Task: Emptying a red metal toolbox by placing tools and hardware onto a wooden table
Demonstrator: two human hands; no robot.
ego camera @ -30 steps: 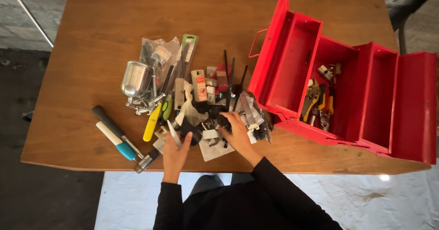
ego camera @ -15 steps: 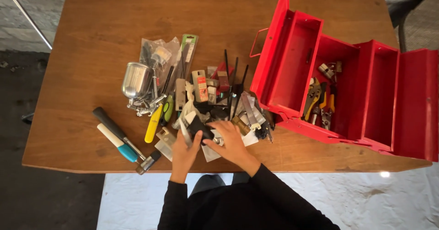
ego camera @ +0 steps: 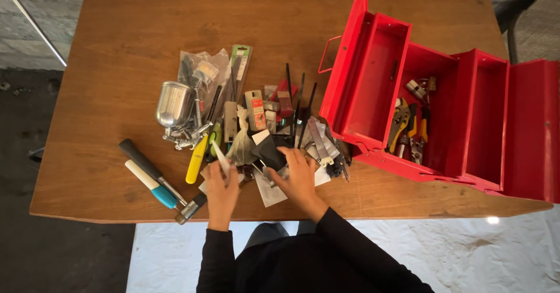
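Head view is looking down on a brown wooden counter (ego camera: 116, 48), with grey paving showing at the far corners and a white sheet on the floor (ego camera: 466, 258) by the near edge. A red cantilever toolbox (ego camera: 443, 100) is standing open on the right side, its trays spread; pliers with yellow and orange handles (ego camera: 408, 131) are lying in the middle compartment. A heap of loose tools and packets is covering the counter's centre. A shiny metal spray-gun cup (ego camera: 173, 103) is sitting at the heap's left, with a yellow-handled tool (ego camera: 196, 159) just beside it and a blue-and-white handled tool (ego camera: 150, 183) nearer the edge. The right hand (ego camera: 298, 179) is resting on the heap, fingers closing round a small black block (ego camera: 269, 151) with a white end, which is lying in the heap's near middle. The left hand (ego camera: 220, 188) is pinching a slim white stick (ego camera: 220, 156), tilted up-left. Black cable ties (ego camera: 298, 103) are poking out behind the block.
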